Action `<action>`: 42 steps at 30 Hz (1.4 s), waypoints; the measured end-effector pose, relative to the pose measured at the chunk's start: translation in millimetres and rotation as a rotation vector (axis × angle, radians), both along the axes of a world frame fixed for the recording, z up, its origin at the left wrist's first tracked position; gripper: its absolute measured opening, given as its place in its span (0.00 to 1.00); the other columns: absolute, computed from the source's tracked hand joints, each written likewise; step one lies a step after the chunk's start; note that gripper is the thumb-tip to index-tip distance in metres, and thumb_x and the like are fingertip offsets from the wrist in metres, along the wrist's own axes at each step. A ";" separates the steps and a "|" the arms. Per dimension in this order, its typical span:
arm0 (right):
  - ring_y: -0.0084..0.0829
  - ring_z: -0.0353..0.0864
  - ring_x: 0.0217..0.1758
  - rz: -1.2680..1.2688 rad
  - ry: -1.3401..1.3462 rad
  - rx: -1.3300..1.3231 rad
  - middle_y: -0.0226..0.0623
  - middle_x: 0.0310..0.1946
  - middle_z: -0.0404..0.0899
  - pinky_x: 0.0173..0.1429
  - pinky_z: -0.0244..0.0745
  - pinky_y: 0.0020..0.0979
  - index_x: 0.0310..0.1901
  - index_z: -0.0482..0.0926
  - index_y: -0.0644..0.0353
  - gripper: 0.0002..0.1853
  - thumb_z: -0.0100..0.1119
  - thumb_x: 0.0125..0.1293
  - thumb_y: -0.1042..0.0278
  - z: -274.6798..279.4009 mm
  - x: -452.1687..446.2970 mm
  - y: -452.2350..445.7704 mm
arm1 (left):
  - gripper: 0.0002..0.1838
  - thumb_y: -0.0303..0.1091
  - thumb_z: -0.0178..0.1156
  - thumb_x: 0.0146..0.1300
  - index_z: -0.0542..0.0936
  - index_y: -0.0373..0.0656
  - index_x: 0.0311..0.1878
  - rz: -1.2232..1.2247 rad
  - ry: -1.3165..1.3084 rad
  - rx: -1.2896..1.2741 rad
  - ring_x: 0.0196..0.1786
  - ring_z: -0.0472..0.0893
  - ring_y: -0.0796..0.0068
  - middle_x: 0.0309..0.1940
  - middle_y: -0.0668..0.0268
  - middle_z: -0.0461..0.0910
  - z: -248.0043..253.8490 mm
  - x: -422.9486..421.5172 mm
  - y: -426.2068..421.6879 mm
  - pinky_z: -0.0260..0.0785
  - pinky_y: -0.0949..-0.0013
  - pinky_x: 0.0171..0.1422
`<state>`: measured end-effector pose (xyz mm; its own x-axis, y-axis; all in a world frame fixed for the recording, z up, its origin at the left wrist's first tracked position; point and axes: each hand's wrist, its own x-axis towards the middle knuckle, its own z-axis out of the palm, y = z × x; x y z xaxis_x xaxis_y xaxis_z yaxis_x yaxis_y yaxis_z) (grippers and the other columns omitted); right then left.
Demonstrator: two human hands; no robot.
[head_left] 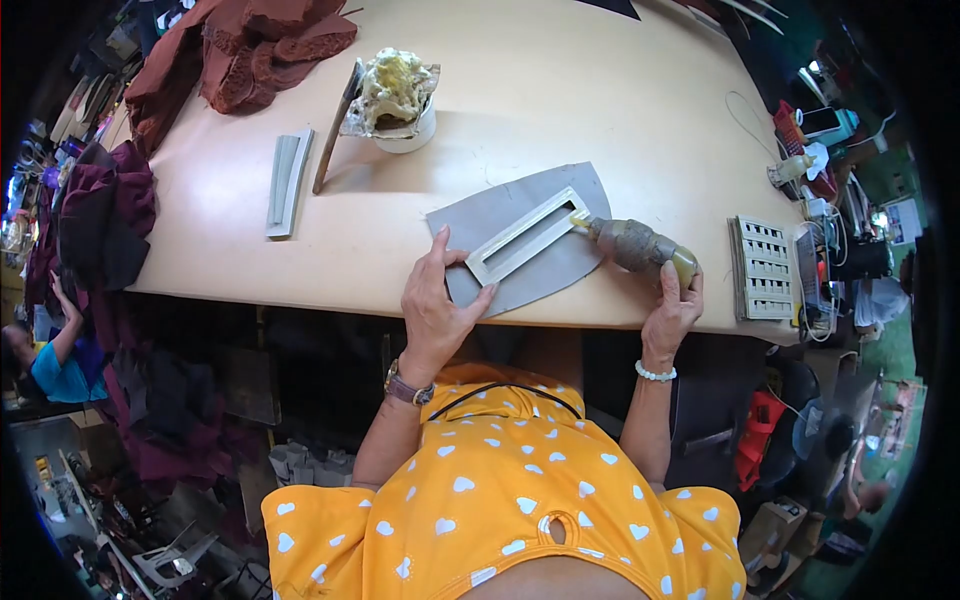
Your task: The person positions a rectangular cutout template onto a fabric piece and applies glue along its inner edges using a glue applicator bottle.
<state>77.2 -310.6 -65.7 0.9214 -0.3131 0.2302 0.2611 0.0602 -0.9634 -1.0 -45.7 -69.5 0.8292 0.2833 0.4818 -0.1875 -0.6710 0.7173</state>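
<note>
A grey sheet piece (565,272) with a curved edge lies flat near the table's front edge. On top of it sits a pale rectangular frame (530,247) with a long slot, set at a slant. My left hand (432,310) grips the frame's near left end, with thumb and fingers at its corners. A squeeze bottle (640,247), wrapped in brown material around its middle, is held at its base by my right hand (672,315). Its yellowish nozzle points left and meets the frame's far right end. Whether any liquid comes out is too small to tell.
Left on the table (600,110) lie pale strips (287,185). A white tub (408,138) with a crusted yellowish mass and a stick (335,130) stands behind. Slotted panels (763,268) are stacked at right. Rust-brown cloth (270,50) covers the back left; another person (65,360) sits left.
</note>
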 end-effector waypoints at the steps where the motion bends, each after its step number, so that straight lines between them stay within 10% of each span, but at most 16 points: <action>1: 0.19 0.73 0.42 0.007 -0.013 -0.017 0.31 0.41 0.75 0.49 0.69 0.21 0.49 0.73 0.66 0.17 0.62 0.59 0.75 1.5 -4.9 5.9 | 0.45 0.30 0.71 0.40 0.61 0.36 0.64 0.001 0.007 -0.005 0.40 0.76 0.62 0.37 0.61 0.78 0.0 -0.4 0.0 0.69 0.63 0.48; 15: 0.18 0.73 0.43 0.294 0.148 0.040 0.29 0.40 0.75 0.48 0.69 0.19 0.50 0.72 0.65 0.19 0.62 0.56 0.78 14.5 -70.9 59.6 | 0.24 0.28 0.48 0.63 0.64 0.35 0.63 -0.050 0.056 -0.185 0.45 0.76 0.62 0.40 0.58 0.79 1.6 -4.8 5.4 0.65 0.63 0.55; 22: 0.35 0.76 0.55 0.507 0.210 0.810 0.40 0.52 0.75 0.54 0.76 0.37 0.56 0.69 0.61 0.20 0.52 0.64 0.63 13.8 -25.4 26.7 | 0.26 0.26 0.52 0.61 0.63 0.35 0.64 -0.043 0.029 -0.212 0.41 0.76 0.62 0.38 0.59 0.79 -6.3 -1.3 5.3 0.67 0.64 0.50; 30: 0.28 0.74 0.43 0.002 0.214 -0.486 0.39 0.40 0.75 0.47 0.69 0.27 0.44 0.69 0.63 0.14 0.60 0.59 0.70 22.3 49.6 29.1 | 0.32 0.22 0.62 0.53 0.64 0.33 0.63 -0.008 0.087 -0.131 0.43 0.78 0.68 0.38 0.60 0.79 4.8 -3.2 2.3 0.67 0.67 0.55; 34: 0.42 0.74 0.46 -0.209 -0.346 -1.157 0.46 0.41 0.75 0.52 0.68 0.38 0.42 0.74 0.64 0.12 0.59 0.55 0.74 41.7 35.7 55.3 | 0.33 0.23 0.63 0.52 0.64 0.34 0.63 -0.010 0.071 -0.113 0.43 0.78 0.67 0.39 0.60 0.79 1.4 -1.7 3.0 0.67 0.67 0.54; 42: 0.46 0.74 0.46 0.125 -0.050 -1.334 0.49 0.45 0.74 0.52 0.71 0.38 0.42 0.75 0.71 0.12 0.48 0.59 0.74 34.3 37.2 98.3 | 0.34 0.24 0.65 0.51 0.65 0.35 0.63 -0.008 0.043 -0.091 0.42 0.77 0.65 0.39 0.60 0.79 -0.8 -2.1 3.2 0.68 0.65 0.52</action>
